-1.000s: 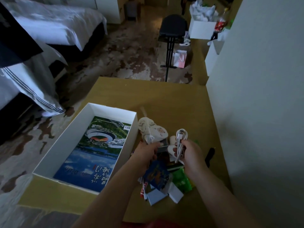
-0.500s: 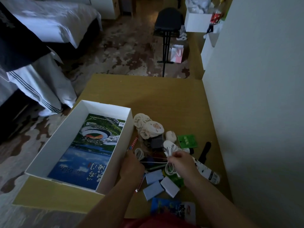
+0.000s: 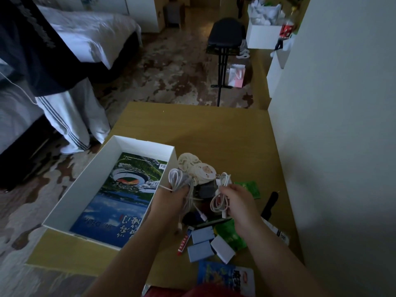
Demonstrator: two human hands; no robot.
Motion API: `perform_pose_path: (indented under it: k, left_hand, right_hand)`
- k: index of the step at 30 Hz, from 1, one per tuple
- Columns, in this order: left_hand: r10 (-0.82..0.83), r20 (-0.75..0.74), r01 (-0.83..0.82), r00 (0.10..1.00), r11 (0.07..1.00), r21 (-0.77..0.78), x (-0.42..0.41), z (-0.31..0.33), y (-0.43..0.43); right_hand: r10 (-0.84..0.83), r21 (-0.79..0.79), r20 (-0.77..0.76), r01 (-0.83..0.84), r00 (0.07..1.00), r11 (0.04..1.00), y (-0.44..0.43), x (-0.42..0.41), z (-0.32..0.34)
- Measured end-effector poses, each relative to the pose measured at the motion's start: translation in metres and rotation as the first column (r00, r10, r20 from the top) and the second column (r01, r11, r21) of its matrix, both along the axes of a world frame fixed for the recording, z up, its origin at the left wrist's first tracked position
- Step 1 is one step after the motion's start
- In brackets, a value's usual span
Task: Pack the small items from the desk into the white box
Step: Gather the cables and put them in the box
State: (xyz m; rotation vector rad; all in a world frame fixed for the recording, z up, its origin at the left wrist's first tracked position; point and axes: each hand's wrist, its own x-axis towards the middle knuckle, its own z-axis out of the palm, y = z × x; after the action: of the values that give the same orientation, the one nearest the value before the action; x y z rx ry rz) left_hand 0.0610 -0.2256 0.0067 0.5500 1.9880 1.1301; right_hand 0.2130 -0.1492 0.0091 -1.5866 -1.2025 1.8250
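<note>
A person stands at a wooden desk (image 3: 214, 129), both bare forearms reaching forward over a heap of small items. The white box (image 3: 90, 181), open and holding only a landscape-cover book (image 3: 120, 198), sits at the desk's left edge. The left hand (image 3: 171, 196), just beside the box's right wall, has its fingers closed around a coiled white cable (image 3: 177, 179), whose loose tail dangles below the palm. The right hand (image 3: 235, 200), farther right of the box, pinches a second looped white USB cable (image 3: 220, 200) between thumb and fingertips, plug end sticking up. Both cables look light, limp and likely to uncoil, so gripping across the bundled loops seems safest. Right of the box, on the desk, lie cream knitted socks (image 3: 192, 166), blue-grey packets (image 3: 201, 243) and green sachets (image 3: 231, 234).
</note>
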Motion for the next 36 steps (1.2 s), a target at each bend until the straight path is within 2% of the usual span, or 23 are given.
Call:
perform_pose_path:
  k: [3, 6, 8, 12, 19, 23, 27, 30, 33, 34, 36]
  left_hand:
    - [0.142, 0.384, -0.178, 0.912, 0.982, 0.059, -0.008, 0.015, 0.001]
    - [0.149, 0.635, -0.237, 0.758, 0.97, 0.055, -0.021, 0.025, -0.004]
    - [0.128, 0.708, -0.255, 0.695, 0.964, 0.077, -0.03, 0.026, -0.008]
    - [0.083, 0.717, -0.27, 0.692, 0.951, 0.151, -0.053, 0.029, -0.015]
    - [-0.091, 0.654, -0.14, 0.751, 0.946, 0.292, -0.125, 0.033, -0.039]
    - [-0.13, 0.648, -0.053, 0.751, 0.965, 0.256, -0.162, 0.025, -0.05]
    - [-0.172, 0.639, 0.065, 0.75, 0.98, 0.187, -0.193, 0.012, -0.064]
    - [-0.249, 0.509, 0.229, 0.824, 0.968, 0.103, -0.217, 0.001, -0.07]
    - [-0.317, 0.3, 0.347, 0.9, 0.936, -0.053, -0.23, -0.009, -0.075]
    - [-0.365, 0.21, 0.396, 0.907, 0.908, -0.134, -0.233, -0.012, -0.077]
    - [-0.506, 0.062, 0.5, 0.861, 0.814, -0.298, -0.238, -0.015, -0.08]
  right_hand:
    - [-0.011, -0.003, -0.057, 0.01, 0.998, 1.0, -0.004, -0.007, 0.006]
    - [-0.018, -0.009, -0.132, 0.017, 0.991, 1.0, -0.007, -0.017, 0.011]
    - [-0.019, -0.032, -0.168, 0.014, 0.986, 0.999, -0.011, -0.026, 0.014]
    - [0.02, -0.036, -0.227, -0.029, 0.974, 0.999, -0.02, -0.055, 0.021]
    - [0.159, -0.022, -0.334, -0.177, 0.929, 0.984, -0.041, -0.134, 0.033]
    - [0.317, -0.001, -0.258, -0.328, 0.913, 0.945, -0.056, -0.176, 0.026]
    - [0.335, -0.013, -0.156, -0.341, 0.929, 0.94, -0.073, -0.212, 0.012]
    - [0.351, -0.009, -0.08, -0.353, 0.933, 0.936, -0.085, -0.231, 0.002]
    - [0.385, -0.012, -0.021, -0.385, 0.923, 0.923, -0.093, -0.247, -0.007]
    - [0.387, -0.02, 0.008, -0.387, 0.922, 0.922, -0.096, -0.253, -0.012]
    - [0.413, -0.04, 0.099, -0.411, 0.905, 0.911, -0.103, -0.262, -0.021]
